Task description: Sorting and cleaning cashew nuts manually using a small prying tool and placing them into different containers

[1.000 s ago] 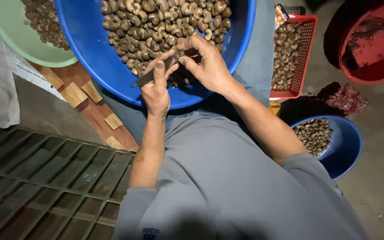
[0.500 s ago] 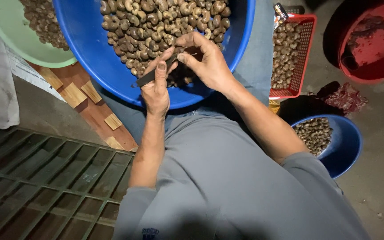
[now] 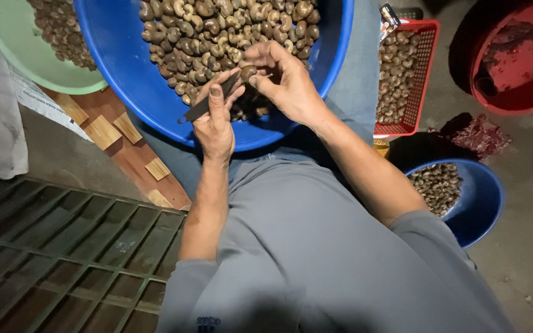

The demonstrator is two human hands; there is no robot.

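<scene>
Nut held at blade tip over blue basin

Hands meet above the near part of a large blue basin [image 3: 124, 80] heaped with curved brown nuts [image 3: 217, 31]. The left hand [image 3: 214, 120] is clenched round a dark, narrow blade tool [image 3: 208, 105], thumb laid along its top; the tool's long axis runs from near left up to far right, its tip pointing toward the right hand. The right hand [image 3: 291, 86] pinches a single nut [image 3: 248, 73] between thumb and fingertips, the other fingers curled behind it. That nut sits just right of and touching, or all but touching, the tool's tip; exact contact cannot be told. Both hands are equally close to it, the right one carrying it.

Surroundings: a pale green bowl [image 3: 13, 49] with more nuts at far left; a red slotted basket [image 3: 424, 68] of nuts on the right; a smaller blue bowl [image 3: 485, 203], part filled, near right; a red tub [image 3: 525, 74] at far right; a wooden board [image 3: 124, 148] and metal grating [image 3: 50, 259] on the left.
</scene>
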